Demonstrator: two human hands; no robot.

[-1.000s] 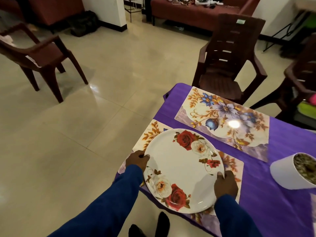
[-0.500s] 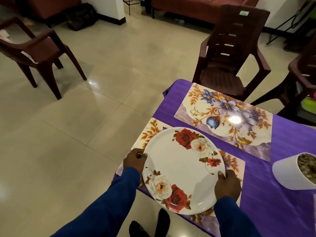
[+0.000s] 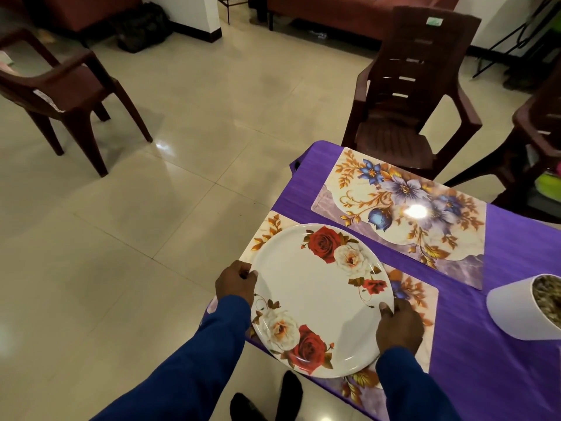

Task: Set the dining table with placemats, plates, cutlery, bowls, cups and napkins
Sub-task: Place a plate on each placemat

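Observation:
A large white plate (image 3: 318, 299) with red and white roses lies over the near floral placemat (image 3: 416, 302) at the table's corner. My left hand (image 3: 235, 284) grips the plate's left rim. On the right rim sits my right hand (image 3: 399, 326), thumb on top. A second floral placemat (image 3: 403, 211) lies bare further along the purple tablecloth (image 3: 485, 344). Whether the plate rests fully on the mat or hangs just above it, I cannot tell.
A white pot (image 3: 528, 308) with a speckled filling stands at the right edge. A brown plastic chair (image 3: 416, 95) faces the table's far side, another (image 3: 540, 126) is at the right, and a third (image 3: 60, 89) stands on the tiled floor at left.
The plate and both hands have barely shifted on the near placemat. The camera has tilted slightly, so the room appears a little lower in view.

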